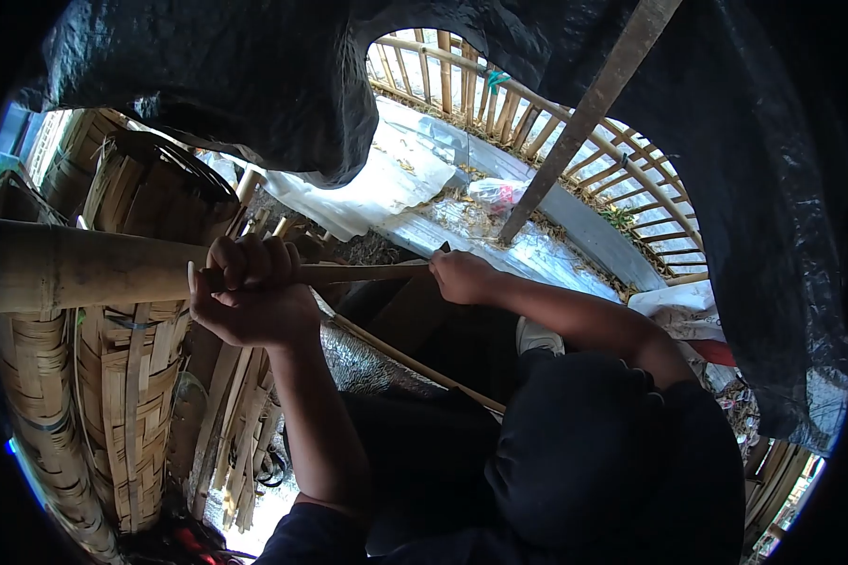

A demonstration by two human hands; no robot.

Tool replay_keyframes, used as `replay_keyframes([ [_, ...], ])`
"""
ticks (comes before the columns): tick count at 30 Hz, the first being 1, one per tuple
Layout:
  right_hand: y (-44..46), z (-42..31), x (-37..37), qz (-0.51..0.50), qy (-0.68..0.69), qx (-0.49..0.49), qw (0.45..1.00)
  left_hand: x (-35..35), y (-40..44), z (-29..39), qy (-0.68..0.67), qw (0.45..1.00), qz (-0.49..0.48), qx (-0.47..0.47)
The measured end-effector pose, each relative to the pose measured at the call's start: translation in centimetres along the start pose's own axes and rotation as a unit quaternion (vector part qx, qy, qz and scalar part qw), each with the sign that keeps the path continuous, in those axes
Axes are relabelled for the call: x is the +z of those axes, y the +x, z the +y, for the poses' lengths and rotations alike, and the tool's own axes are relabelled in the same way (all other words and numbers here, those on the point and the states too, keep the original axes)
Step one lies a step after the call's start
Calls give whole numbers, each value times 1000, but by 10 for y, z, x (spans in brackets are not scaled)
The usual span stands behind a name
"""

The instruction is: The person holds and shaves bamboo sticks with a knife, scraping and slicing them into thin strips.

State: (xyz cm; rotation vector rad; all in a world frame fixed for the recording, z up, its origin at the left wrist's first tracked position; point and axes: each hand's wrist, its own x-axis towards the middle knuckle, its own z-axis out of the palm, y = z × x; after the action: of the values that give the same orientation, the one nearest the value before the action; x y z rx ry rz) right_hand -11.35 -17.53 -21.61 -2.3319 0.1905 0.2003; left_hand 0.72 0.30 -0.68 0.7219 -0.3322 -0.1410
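Note:
A thick bamboo pole (113, 266) enters from the left edge and ends near my left hand (254, 292). My left hand is closed around a thin bamboo strip (367, 273) beside the pole's end. This strip runs right to my right hand (464, 275), whose fingers are wrapped round its far end. A small dark tip shows above my right fist; what it belongs to cannot be made out. Below my hands, another thin bamboo strip (415, 365) slopes down to the right in front of my dark clothing.
Woven bamboo baskets (127, 405) stand at the left, with split bamboo pieces (240, 433) beside them. Black plastic sheeting (254, 75) hangs above. A slanting post (594, 113) crosses before a bamboo fence (631, 169). Litter lies near a plastic bag (497, 194).

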Motion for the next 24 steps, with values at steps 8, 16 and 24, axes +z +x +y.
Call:
replay_keyframes([
  [8,-4,10,13,32,82,-36,995,-11,3,3,-6,999,47,8],
  [16,-13,-11,-2,24,105,-41,993,1,-1,0,19,998,65,17],
  [24,-19,-14,-8,-12,77,-15,997,16,-11,-6,51,995,78,44],
])
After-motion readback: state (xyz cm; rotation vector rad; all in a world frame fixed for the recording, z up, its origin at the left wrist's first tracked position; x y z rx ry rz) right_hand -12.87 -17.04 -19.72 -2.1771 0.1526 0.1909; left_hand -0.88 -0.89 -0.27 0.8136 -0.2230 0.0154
